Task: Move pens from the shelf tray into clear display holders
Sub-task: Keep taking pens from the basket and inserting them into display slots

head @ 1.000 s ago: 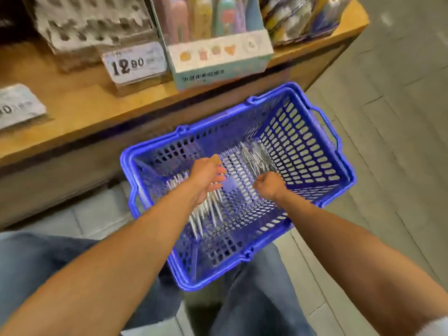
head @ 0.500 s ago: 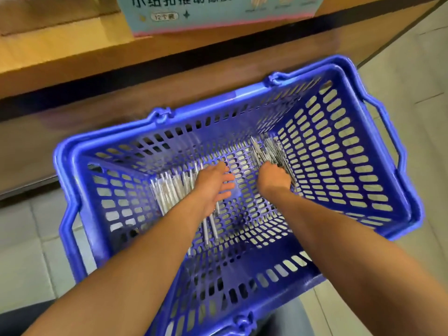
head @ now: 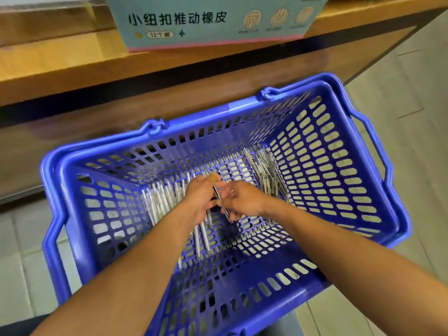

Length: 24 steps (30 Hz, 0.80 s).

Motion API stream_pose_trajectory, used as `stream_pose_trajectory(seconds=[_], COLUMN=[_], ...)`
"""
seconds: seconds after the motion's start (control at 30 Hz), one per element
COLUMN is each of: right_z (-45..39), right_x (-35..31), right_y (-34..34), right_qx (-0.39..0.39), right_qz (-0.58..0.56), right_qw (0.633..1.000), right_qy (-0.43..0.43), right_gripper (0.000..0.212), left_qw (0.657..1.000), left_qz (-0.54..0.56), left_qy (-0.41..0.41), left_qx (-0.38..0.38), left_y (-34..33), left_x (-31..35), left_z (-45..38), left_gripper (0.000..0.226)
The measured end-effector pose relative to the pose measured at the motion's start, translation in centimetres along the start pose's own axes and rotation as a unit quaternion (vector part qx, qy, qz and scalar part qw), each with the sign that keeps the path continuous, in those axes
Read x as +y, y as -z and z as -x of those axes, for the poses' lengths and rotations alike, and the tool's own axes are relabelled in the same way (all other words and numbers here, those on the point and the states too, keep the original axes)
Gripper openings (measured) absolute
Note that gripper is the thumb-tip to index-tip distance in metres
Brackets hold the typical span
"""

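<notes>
- Both hands are down in the blue basket [head: 339, 180], meeting mid-floor over one dark pen [head: 216, 192].
- That pen runs far-left to near-right; left hand [head: 202, 197] pinches its far end, right hand [head: 242, 201] curls round the near end.
- Pale pens [head: 160, 202] lie left, just beside the left hand; dark pile [head: 265, 173] far right.

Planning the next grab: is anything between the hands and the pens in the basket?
Nothing visible. Both the left hand and right hand are inside the blue basket, already holding a pen, with loose pens lying uncovered beside them.
</notes>
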State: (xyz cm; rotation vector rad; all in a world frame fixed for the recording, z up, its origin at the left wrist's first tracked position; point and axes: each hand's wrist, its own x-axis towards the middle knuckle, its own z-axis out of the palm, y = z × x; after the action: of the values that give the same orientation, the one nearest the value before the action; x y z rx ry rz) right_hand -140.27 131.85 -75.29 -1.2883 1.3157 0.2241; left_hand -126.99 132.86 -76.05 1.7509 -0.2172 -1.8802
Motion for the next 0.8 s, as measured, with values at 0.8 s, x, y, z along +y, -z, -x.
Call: stream_pose_trajectory(seconds=[0.8], right_z=[-4.4], right_x=[3.1], right_y=[4.5], right_qx=[0.275], right_qz=[0.247], right_qw=[0.913], right_qy=[-0.172], right_gripper=[0.025], left_qw=[0.996], left_qz=[0.076], left_qy=[0.012], left_qx=[0.052], left_y=[0.4], left_x=[-0.6], left_z=[-2.4], left_gripper=[0.043])
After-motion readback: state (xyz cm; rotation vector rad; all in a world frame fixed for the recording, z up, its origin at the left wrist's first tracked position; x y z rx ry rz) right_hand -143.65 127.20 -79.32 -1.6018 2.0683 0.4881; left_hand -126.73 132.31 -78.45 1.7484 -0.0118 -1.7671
